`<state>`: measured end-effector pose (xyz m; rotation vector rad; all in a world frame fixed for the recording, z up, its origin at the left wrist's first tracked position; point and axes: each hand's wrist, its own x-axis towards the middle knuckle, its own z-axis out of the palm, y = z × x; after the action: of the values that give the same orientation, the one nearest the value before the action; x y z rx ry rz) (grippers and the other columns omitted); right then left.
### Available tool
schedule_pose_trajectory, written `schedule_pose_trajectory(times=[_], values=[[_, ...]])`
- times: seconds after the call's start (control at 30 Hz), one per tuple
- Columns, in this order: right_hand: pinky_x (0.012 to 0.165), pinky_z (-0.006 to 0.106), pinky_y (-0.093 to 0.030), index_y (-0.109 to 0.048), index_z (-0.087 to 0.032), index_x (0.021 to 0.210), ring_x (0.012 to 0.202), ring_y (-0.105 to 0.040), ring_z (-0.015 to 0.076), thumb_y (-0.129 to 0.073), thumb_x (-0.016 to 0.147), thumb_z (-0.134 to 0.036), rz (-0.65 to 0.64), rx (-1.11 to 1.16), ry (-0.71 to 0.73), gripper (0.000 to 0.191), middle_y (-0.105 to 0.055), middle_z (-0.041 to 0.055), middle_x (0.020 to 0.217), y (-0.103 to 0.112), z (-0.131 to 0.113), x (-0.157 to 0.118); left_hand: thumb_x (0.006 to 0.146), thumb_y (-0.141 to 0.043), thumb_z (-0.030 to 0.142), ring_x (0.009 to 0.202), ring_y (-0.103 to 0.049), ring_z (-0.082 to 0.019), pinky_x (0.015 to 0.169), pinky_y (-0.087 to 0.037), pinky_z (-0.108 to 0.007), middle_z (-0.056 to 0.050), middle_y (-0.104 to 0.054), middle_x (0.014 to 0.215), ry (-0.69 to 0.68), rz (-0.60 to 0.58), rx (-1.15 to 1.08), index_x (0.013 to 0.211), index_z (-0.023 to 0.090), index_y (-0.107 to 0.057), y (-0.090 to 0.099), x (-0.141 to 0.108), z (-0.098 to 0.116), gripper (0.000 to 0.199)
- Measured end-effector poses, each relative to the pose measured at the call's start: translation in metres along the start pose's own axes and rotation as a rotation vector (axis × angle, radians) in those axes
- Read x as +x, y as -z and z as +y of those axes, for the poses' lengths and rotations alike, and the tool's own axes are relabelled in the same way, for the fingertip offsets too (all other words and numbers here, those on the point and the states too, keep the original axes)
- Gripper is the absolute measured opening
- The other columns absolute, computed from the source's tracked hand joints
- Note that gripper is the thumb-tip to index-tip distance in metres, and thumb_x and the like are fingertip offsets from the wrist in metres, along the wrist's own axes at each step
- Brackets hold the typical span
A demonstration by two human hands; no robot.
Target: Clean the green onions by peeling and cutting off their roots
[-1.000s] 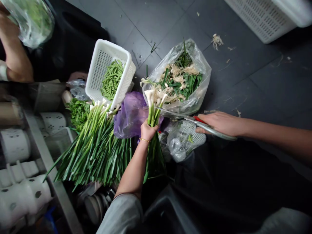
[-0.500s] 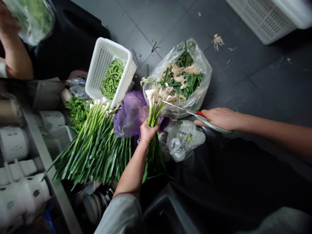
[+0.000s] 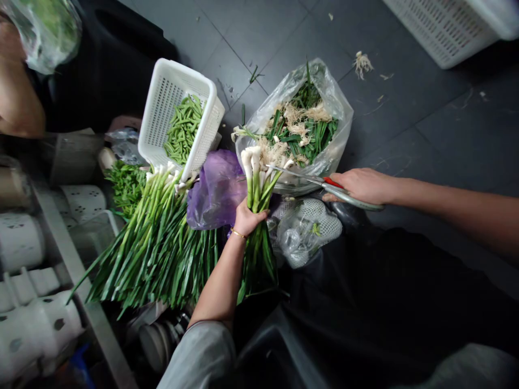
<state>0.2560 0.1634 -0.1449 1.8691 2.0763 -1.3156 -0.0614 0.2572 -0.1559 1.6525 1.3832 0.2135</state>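
Note:
My left hand [image 3: 248,217] is closed around a bunch of green onions [image 3: 256,186], white ends up and leaves hanging below. My right hand [image 3: 359,186] grips scissors [image 3: 302,174] with red on the handle; their blades reach left to the white ends of the bunch. Just beyond, an open clear plastic bag [image 3: 343,116] holds cut roots and green scraps. A large pile of green onions [image 3: 162,254] lies left of my left hand, and a purple bag [image 3: 214,189] sits between the pile and the bunch.
A white basket [image 3: 213,116] holds green beans, with leafy greens [image 3: 125,186] near it. Another white basket [image 3: 450,32] is at the top right. Loose roots [image 3: 362,65] lie on the dark tiled floor. At the left edge is another person's arm [image 3: 18,100], near a bagged vegetable [image 3: 48,32].
The white ends in my left hand are more spread out, and the scissors' tip has shifted slightly left. The other person's arm has moved left.

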Motion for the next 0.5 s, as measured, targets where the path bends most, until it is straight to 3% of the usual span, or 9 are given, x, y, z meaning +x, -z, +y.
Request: schedule_pose_trajectory(times=[0.2, 0.33, 0.4, 0.5], values=[[0.056, 0.028, -0.041, -0.058, -0.019, 0.08, 0.064, -0.062, 0.0204, -0.045, 0.083, -0.066, 0.078, 0.38, -0.003, 0.049, -0.064, 0.0076, 0.073, -0.039, -0.005, 0.001, 0.055, -0.081, 0.034, 0.074, -0.062, -0.017, 0.072, -0.05, -0.029, -0.005, -0.069, 0.083, 0.032, -0.16, -0.145, 0.088, 0.012, -0.064, 0.0, 0.0, -0.009, 0.043], [0.039, 0.025, -0.037, -0.05, -0.019, 0.075, 0.037, -0.044, 0.0109, -0.046, 0.078, -0.074, -0.054, 0.897, -0.097, 0.055, -0.046, -0.003, 0.05, -0.052, -0.025, -0.008, 0.055, -0.08, 0.034, 0.071, -0.062, -0.017, 0.069, -0.05, -0.029, -0.005, -0.069, 0.081, 0.067, -0.119, -0.164, 0.087, 0.012, -0.064, -0.004, 0.002, -0.013, 0.042], [0.034, 0.024, -0.034, -0.047, -0.02, 0.074, 0.032, -0.036, 0.0092, -0.037, 0.079, -0.078, -0.14, 1.116, -0.066, 0.059, -0.036, -0.0066, 0.045, -0.054, -0.033, -0.013, 0.055, -0.08, 0.033, 0.072, -0.062, -0.017, 0.071, -0.051, -0.03, -0.005, -0.069, 0.083, 0.056, -0.057, -0.146, 0.09, 0.012, -0.063, -0.005, 0.005, -0.015, 0.044], [0.035, 0.024, -0.034, -0.046, -0.02, 0.074, 0.033, -0.035, 0.0092, -0.026, 0.084, -0.077, -0.127, 1.136, -0.053, 0.061, -0.035, -0.0062, 0.044, -0.052, -0.038, -0.011, 0.055, -0.079, 0.032, 0.079, -0.064, -0.019, 0.078, -0.051, -0.032, -0.007, -0.07, 0.09, -0.003, 0.015, -0.089, 0.099, 0.012, -0.062, -0.008, 0.005, -0.013, 0.051]])
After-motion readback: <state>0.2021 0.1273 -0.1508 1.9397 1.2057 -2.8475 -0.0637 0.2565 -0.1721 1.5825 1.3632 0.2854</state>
